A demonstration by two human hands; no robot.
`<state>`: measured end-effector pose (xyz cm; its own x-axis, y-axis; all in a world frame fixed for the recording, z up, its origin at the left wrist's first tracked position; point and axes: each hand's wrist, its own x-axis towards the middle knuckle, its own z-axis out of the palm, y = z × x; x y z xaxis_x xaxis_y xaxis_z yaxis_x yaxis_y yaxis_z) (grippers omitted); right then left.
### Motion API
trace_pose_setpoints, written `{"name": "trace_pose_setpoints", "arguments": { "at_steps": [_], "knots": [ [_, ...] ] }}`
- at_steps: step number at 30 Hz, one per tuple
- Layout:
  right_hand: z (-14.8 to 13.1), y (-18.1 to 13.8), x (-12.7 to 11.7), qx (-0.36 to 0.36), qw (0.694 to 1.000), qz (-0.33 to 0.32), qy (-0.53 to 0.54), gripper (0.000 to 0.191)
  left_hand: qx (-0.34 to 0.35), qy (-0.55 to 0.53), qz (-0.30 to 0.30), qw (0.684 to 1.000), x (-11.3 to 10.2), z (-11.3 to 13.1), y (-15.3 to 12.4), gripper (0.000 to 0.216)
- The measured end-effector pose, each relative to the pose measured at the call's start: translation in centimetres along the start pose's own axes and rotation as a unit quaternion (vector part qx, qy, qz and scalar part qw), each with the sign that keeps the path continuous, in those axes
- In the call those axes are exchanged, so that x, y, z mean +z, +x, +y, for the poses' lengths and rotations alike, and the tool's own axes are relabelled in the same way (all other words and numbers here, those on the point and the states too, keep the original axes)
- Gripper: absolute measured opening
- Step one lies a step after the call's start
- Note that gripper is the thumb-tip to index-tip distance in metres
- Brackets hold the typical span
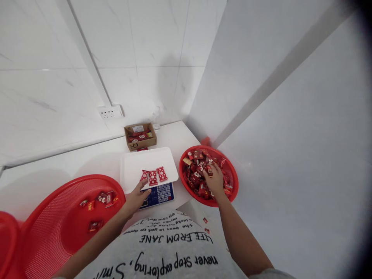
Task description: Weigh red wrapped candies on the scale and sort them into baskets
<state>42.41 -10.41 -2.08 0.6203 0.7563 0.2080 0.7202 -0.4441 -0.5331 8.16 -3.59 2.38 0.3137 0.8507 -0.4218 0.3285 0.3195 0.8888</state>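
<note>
My left hand hovers at the front edge of the white scale tray, thumb and fingers apart, with nothing held. Three red packets with white dots lie on that tray, close to its fingertips. Below the tray shows the scale's blue keypad panel. My right hand reaches into a red basket full of wrapped candies. Its thumb and fingers are bent around a wrapped candy on top of the pile; the fingertips are partly hidden.
A large red basket with several wrapped candies in it stands at the left, beside another red basket. Behind the tray is a cardboard box holding red packets. Walls close off the back and right. Small red packets lie below the table.
</note>
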Motion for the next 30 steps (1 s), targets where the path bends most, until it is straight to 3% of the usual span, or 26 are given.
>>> {"name": "trace_pose_setpoints", "arguments": {
  "at_steps": [4,6,9,16,23,30],
  "knots": [
    [-1.7,-0.9,1.7,0.005,0.984,-0.156,-0.090,0.075,0.002,-0.006,0.000,1.000,0.2,-0.7,0.3,0.049],
    [-2.1,-1.2,2.2,0.000,0.979,-0.170,-0.114,0.070,0.005,-0.009,-0.003,1.000,0.3,-1.0,0.5,0.048],
    [-2.0,-1.2,2.2,-0.013,0.984,-0.132,-0.122,0.050,0.010,-0.011,-0.006,1.000,0.3,-1.4,0.6,0.050],
    [-0.3,0.0,1.3,-0.035,0.996,-0.072,0.029,0.039,0.007,-0.055,-0.013,0.998,0.0,-1.9,0.6,0.053],
    [-0.5,0.7,-1.1,0.080,0.987,0.045,0.130,0.048,0.006,-0.055,-0.020,0.998,0.1,-2.0,0.9,0.055],
    [-0.7,1.4,-2.9,0.170,0.964,0.099,0.177,0.050,0.011,-0.049,-0.035,0.998,0.3,-2.0,1.2,0.055]
  ]
}}
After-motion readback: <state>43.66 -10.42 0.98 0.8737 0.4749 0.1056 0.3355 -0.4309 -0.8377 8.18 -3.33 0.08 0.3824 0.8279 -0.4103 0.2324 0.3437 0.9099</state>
